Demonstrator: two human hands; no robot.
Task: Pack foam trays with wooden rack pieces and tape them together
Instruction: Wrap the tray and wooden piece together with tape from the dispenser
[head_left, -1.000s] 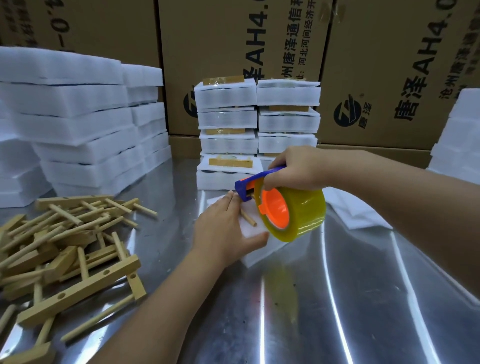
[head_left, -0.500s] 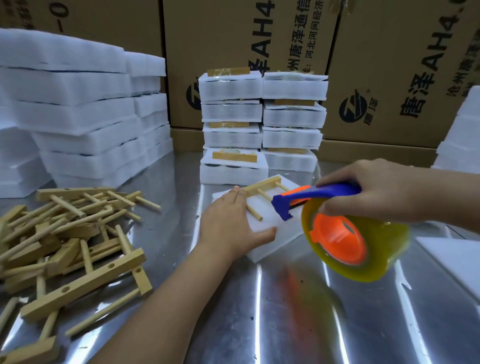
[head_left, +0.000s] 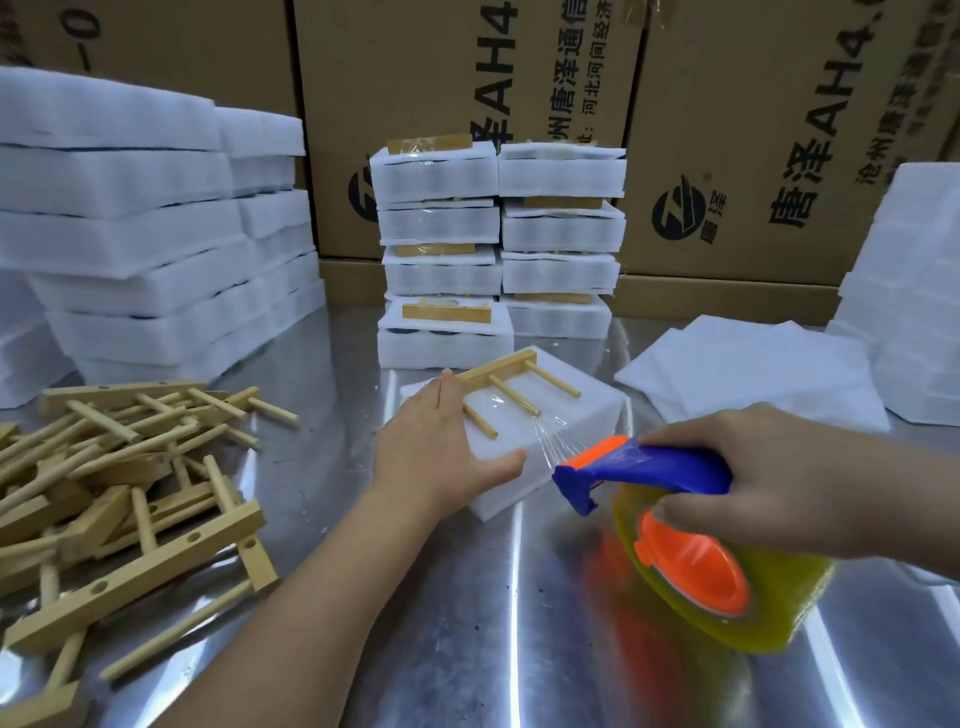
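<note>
A: Where is the foam tray (head_left: 576, 415) found?

B: It is seen on the desk (head_left: 467, 623), near the middle. A wooden rack piece (head_left: 498, 370) is laid on its top, with the pegs pointed toward 5 o'clock.

A: How is the left grip (head_left: 436, 447) kept?

B: It is laid flat, fingers straight, on the tray's 9 o'clock side. The end of the rack piece is touched by the fingertips, and nothing is clenched.

A: And the right grip (head_left: 789, 478)?

B: It is closed round the blue handle of the tape dispenser (head_left: 675, 465), at 4 o'clock from the tray. A thin strand of clear tape (head_left: 550, 441) is stretched between the tray's near edge and the dispenser.

A: What else is seen?

B: A pile of loose rack pieces (head_left: 130, 467) is seen at 8 o'clock, taped packs (head_left: 498, 234) are stacked at 12 o'clock, and flat foam sheets (head_left: 753, 374) are laid at 2 o'clock.
</note>
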